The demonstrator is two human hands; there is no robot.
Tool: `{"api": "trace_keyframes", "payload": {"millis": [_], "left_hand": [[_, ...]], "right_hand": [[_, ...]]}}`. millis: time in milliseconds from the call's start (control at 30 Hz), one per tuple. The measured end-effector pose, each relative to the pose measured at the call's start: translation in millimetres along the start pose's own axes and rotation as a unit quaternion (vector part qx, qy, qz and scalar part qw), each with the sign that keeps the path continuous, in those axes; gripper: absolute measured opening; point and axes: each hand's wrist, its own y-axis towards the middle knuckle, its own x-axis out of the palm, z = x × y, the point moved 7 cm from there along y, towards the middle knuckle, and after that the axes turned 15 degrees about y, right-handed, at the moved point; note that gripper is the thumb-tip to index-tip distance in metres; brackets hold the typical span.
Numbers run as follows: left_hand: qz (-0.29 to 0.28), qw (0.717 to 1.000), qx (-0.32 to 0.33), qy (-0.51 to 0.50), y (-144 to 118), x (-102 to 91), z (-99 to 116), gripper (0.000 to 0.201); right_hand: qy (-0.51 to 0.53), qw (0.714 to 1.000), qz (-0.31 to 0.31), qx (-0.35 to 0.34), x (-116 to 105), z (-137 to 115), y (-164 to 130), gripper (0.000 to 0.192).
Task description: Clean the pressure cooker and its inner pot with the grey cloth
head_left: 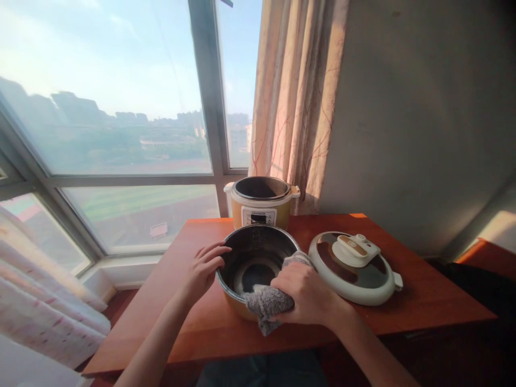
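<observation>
A dark-lined inner cooking pot (260,244) with a golden outside stands near the front of the table. Over its left rim hook the fingers of my left hand (206,264), curled and gripping the edge. My right hand (300,287) is closed around a grey, fuzzy cloth (269,307) at the pot's front right rim. Part of the cloth lies over the edge and part hangs down outside; a paler bit shows above the hand. Right behind the pot is the pressure cooker body (238,215), lidless, with its control panel facing me.
To the right, the round cooker lid (373,279) lies on the reddish wooden table (423,301), handle upward. Behind the table are a window (133,134), a beige curtain (296,97) and a grey wall (403,134). Another curtain (48,306) hangs at the left.
</observation>
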Motion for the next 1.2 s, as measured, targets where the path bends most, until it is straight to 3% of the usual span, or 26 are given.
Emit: {"api": "trace_keyframes", "payload": {"millis": [233,333,433,600,933,1200], "left_hand": [[0.03,0.996,-0.075,-0.042,-13,0.4,8,0.03],[0.045,0.997,-0.055,-0.019,-19,-12.2,33,0.03],[0.025,0.999,-0.02,0.01,-20,-21.9,71,0.029],[0.013,0.996,-0.084,0.041,-15,-24.0,111,0.036],[0.03,0.992,-0.108,0.062,-16,-24.3,98,0.031],[0.001,0.999,-0.045,0.011,-12,-28.1,72,0.022]], "right_hand": [[-0.02,0.999,0.018,0.043,4,1,2,0.04],[-0.03,0.997,0.019,0.061,7,0,2,0.042],[-0.043,0.996,0.017,0.072,9,-3,5,0.041],[-0.054,0.994,0.02,0.089,10,-13,8,0.038],[-0.04,0.996,0.019,0.071,11,-12,4,0.044],[-0.035,0.998,0.004,0.049,9,-15,-2,0.047]]}}
